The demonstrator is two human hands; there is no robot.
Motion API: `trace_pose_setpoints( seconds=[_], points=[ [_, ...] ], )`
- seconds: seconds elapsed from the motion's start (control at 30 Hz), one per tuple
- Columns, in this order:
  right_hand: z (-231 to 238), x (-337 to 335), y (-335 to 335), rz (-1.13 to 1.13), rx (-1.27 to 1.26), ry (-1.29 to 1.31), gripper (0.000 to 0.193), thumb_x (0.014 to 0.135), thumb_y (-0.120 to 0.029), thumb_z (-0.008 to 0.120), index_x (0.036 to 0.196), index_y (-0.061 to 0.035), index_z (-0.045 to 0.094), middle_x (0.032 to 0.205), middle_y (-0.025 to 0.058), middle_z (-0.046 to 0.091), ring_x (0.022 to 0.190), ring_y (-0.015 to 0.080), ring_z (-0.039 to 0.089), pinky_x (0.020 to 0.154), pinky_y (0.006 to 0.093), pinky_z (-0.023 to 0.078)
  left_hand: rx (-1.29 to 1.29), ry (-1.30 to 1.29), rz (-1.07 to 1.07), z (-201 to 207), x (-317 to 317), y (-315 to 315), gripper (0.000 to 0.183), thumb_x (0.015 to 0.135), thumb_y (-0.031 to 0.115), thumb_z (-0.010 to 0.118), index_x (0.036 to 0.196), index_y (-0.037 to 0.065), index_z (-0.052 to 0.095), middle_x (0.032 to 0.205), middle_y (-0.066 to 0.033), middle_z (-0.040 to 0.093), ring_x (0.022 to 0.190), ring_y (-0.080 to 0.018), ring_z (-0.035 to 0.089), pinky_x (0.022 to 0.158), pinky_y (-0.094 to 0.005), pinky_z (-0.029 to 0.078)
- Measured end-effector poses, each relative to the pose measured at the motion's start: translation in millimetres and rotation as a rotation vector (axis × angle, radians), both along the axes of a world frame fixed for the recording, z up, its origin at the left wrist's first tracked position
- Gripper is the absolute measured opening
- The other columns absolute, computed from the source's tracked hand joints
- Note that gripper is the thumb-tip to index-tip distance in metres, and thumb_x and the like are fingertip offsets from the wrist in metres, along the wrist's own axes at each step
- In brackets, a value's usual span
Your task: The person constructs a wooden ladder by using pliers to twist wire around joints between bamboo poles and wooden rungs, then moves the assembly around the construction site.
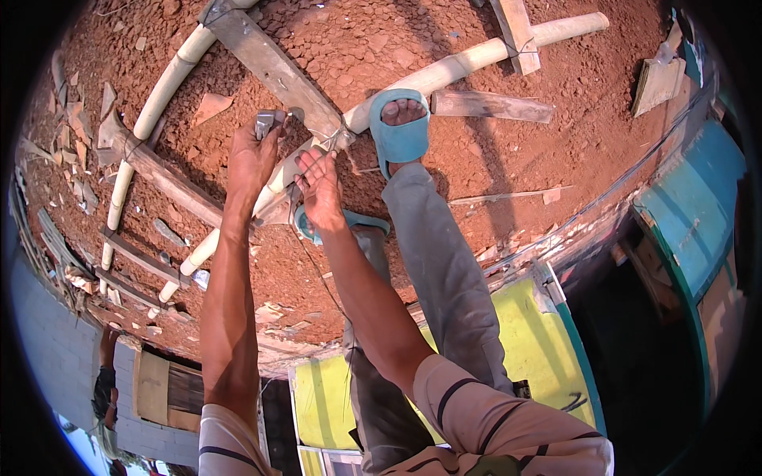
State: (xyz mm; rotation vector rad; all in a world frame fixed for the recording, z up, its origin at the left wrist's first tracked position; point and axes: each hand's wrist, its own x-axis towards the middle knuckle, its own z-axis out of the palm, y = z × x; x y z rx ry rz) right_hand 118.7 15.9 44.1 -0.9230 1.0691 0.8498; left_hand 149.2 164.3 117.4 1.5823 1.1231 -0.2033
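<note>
The left hand (251, 165) grips a silver object (265, 124); the right hand (321, 189), fingers extended, nears bamboo (456, 67).

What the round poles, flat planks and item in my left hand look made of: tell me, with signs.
Round poles: bamboo by the look, smooth and pale, with ringed joints.
Flat planks: apparently wood, dull and unpainted, with grain-like streaks.
Item in your left hand: probably metal, given its silvery shine, though partly hidden.
</note>
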Motion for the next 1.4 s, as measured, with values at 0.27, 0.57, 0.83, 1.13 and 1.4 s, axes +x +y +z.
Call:
trace_pose_setpoints(
  seconds=[0.27, 0.57, 0.83, 1.13, 1.4],
  points=[
    [125, 38, -36, 0.764, -0.263, -0.429, 0.062, 0.079, -0.024, 0.074, 0.129, -0.0014, 0.044, 0.116, 0.0136, 0.054, 0.108, 0.0248, 0.053, 0.088, 0.0366, 0.043, 0.223, -0.111, -0.135, 108, 66, -22, 0.028, 0.092, 0.026, 0.061, 0.101, 0.0, 0.067, 0.086, -0.0128, 0.068, 0.078, -0.0161, 0.062, 0.07, -0.0309, 0.048],
    [151, 100, -79, 1.052, -0.397, -0.585, 0.034, 0.092, -0.018, 0.057, 0.12, 0.0013, 0.051, 0.093, 0.0113, 0.06, 0.084, 0.0211, 0.063, 0.072, 0.034, 0.049, -0.594, -0.087, 0.034, 73, 71, -53, 0.054, 0.09, 0.039, 0.063, 0.131, 0.004, 0.054, 0.122, -0.0159, 0.059, 0.117, -0.0235, 0.053, 0.1, -0.0361, 0.039],
    [123, 43, -142, 1.201, -0.454, -0.172, 0.035, 0.089, -0.019, 0.058, 0.119, -0.0002, 0.053, 0.083, 0.0083, 0.06, 0.073, 0.0191, 0.062, 0.066, 0.0354, 0.048, -0.305, 0.396, -0.453, -49, -9, -48, 0.047, 0.088, 0.045, 0.056, 0.097, 0.002, 0.071, 0.095, -0.0119, 0.07, 0.084, -0.0275, 0.066, 0.073, -0.0385, 0.049],
    [138, 28, -102, 1.385, -0.276, -0.045, 0.028, 0.086, -0.019, 0.058, 0.108, -0.0016, 0.057, 0.082, 0.0088, 0.061, 0.076, 0.0202, 0.059, 0.069, 0.0356, 0.045, -0.429, 0.306, -0.239, -99, -57, -69, 0.037, 0.078, 0.036, 0.071, 0.094, 0.003, 0.071, 0.08, -0.0092, 0.067, 0.07, -0.0236, 0.061, 0.064, -0.0335, 0.049],
    [64, -5, -122, 1.208, -0.24, 0.079, 0.022, 0.093, -0.022, 0.058, 0.109, -0.0066, 0.056, 0.098, 0.0056, 0.063, 0.088, 0.0158, 0.06, 0.074, 0.0399, 0.05, 0.2, 0.313, -0.566, -53, -22, -92, 0.022, 0.082, 0.011, 0.049, 0.097, 0.002, 0.062, 0.092, -0.0272, 0.064, 0.088, -0.0427, 0.064, 0.078, -0.0481, 0.052]
  ],
)
